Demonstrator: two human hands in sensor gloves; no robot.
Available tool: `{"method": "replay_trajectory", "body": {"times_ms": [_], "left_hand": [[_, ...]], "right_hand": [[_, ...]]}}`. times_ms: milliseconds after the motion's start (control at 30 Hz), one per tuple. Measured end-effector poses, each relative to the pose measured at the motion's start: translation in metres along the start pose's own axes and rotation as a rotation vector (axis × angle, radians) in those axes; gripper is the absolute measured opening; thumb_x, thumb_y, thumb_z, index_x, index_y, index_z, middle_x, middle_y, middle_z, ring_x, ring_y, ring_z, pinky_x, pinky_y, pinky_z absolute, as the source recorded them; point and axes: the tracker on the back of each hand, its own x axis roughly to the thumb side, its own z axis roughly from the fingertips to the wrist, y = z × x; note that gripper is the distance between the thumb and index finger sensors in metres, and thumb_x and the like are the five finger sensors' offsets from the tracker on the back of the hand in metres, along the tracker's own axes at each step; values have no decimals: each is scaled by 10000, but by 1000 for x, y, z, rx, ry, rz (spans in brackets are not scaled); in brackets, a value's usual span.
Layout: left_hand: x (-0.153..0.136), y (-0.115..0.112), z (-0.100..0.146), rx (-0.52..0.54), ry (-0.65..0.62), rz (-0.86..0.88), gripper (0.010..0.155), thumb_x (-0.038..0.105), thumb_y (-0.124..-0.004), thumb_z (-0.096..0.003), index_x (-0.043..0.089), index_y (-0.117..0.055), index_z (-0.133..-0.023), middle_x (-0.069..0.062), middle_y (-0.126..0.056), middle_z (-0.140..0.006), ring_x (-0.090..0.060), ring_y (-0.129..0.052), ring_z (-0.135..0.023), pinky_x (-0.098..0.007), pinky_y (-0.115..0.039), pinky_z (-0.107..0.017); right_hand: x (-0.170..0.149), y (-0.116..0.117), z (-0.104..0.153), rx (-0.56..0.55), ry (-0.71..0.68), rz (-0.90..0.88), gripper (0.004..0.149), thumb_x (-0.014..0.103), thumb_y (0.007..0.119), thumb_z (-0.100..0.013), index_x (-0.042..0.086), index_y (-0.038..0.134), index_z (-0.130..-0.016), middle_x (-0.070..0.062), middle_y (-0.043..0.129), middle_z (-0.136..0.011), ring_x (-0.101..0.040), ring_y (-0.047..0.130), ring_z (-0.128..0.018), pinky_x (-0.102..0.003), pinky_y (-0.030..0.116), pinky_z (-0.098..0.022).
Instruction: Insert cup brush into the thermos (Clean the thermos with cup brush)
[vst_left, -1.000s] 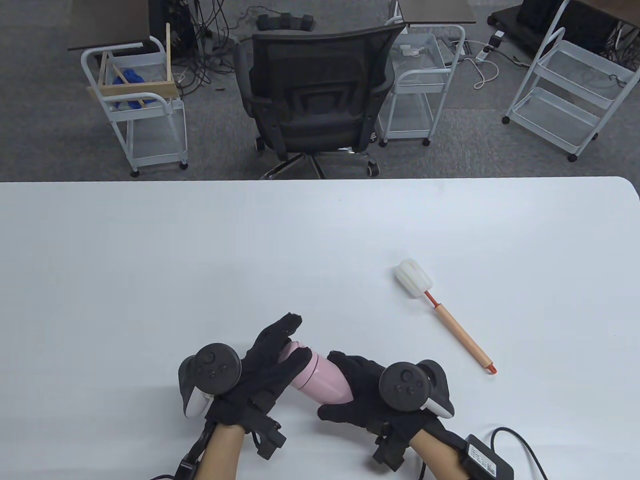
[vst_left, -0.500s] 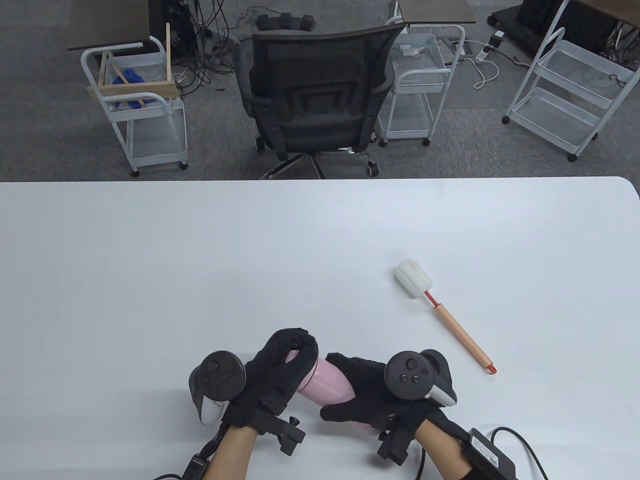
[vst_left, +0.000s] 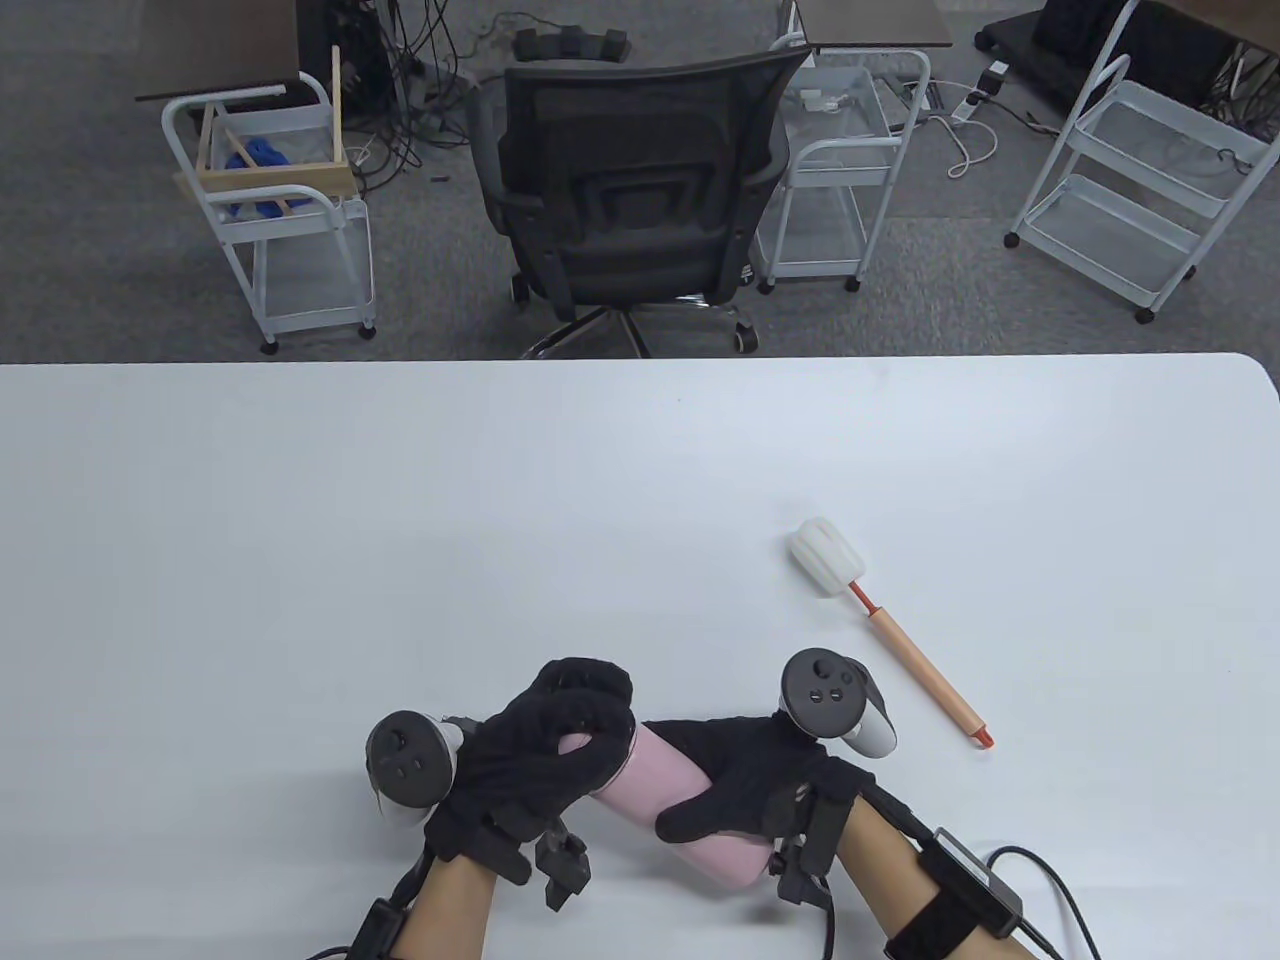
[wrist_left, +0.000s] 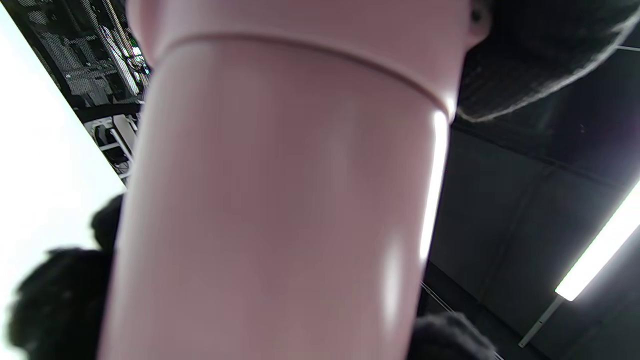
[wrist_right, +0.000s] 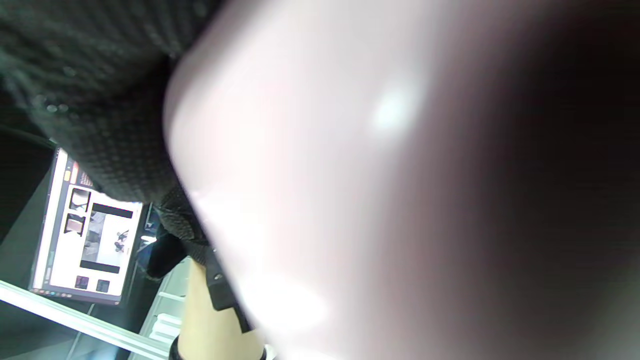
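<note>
I hold the pink thermos (vst_left: 668, 790) tilted above the near edge of the white desk (vst_left: 400, 520), my right hand (vst_left: 745, 785) wrapped around its body and my left hand (vst_left: 545, 750) clenched over its lid end. In the left wrist view the seam between lid and body shows just under my fingers (wrist_left: 530, 55). The cup brush (vst_left: 885, 630) lies flat on the desk, apart from both hands to the right, its white sponge head pointing away from me and its wooden handle toward me.
</note>
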Motion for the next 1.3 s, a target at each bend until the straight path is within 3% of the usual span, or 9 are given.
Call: {"method": "replay_trajectory", "body": {"times_ms": [233, 300, 367, 467, 600, 733, 900, 1133, 1300], "left_hand": [[1, 4, 0, 15, -2, 16, 301, 515, -856, -591, 333, -886, -829, 20, -810, -1019, -284, -776, -966, -596, -703, -705], [0, 8, 2, 77, 9, 31, 428, 581, -822, -591, 325, -837, -933, -6, -769, -1081, -313, -745, -1012, -622, -694, -703], [-5, 13, 6, 124, 27, 70, 663, 663, -775, -588, 318, -616, -1131, -67, -650, -1184, -378, -667, -1074, -657, -670, -704], [-9, 23, 12, 178, 68, 38, 791, 703, -738, -589, 276, -476, -1202, -123, -530, -1246, -443, -561, -1122, -700, -618, -713], [-17, 31, 16, 240, 157, -21, 837, 705, -705, -605, 222, -405, -1219, -163, -457, -1259, -480, -503, -1125, -719, -584, -711], [-27, 32, 18, 259, 243, 5, 882, 688, -702, -616, 163, -341, -1226, -219, -394, -1264, -516, -456, -1126, -744, -549, -706], [-28, 39, 21, 310, 318, -110, 914, 677, -688, -627, 112, -287, -1223, -247, -350, -1259, -533, -431, -1122, -748, -541, -701], [-28, 44, 23, 361, 332, -67, 927, 669, -684, -632, 84, -269, -1219, -256, -345, -1255, -540, -435, -1115, -750, -537, -697], [-27, 44, 22, 350, 331, -106, 931, 669, -684, -632, 75, -270, -1217, -259, -344, -1254, -543, -431, -1114, -753, -538, -693]], "right_hand": [[2, 4, 2, -33, 9, 7, 835, 691, 817, -457, 105, 608, -1014, -237, 716, -977, -448, 819, -779, -459, 798, -545], [5, 6, 5, -77, 14, 22, 815, 669, 816, -476, 112, 591, -1026, -233, 689, -1001, -454, 790, -816, -471, 775, -563], [9, 5, 8, -140, 18, 71, 815, 638, 823, -477, 113, 556, -1040, -225, 647, -1032, -462, 750, -867, -493, 750, -592], [17, -2, 9, -229, 36, 105, 830, 574, 866, -458, 104, 512, -1042, -212, 591, -1054, -483, 703, -916, -523, 722, -622], [25, -17, 5, -330, 73, 144, 889, 514, 931, -407, 75, 488, -1040, -210, 570, -1050, -510, 699, -926, -543, 733, -619], [36, -34, -13, -439, 117, 240, 936, 498, 962, -363, 65, 479, -1036, -193, 571, -1043, -505, 709, -929, -536, 752, -616], [35, -52, -49, -571, 173, 280, 973, 492, 981, -326, 65, 459, -1028, -190, 563, -1032, -503, 728, -919, -523, 779, -609], [12, -59, -106, -735, 234, 258, 1099, 458, 1024, -250, 37, 376, -1032, -199, 523, -1025, -521, 719, -921, -519, 793, -597], [-7, -61, -128, -818, 252, 287, 1124, 435, 1042, -218, 34, 367, -1022, -198, 502, -1027, -518, 697, -937, -496, 780, -611]]}}
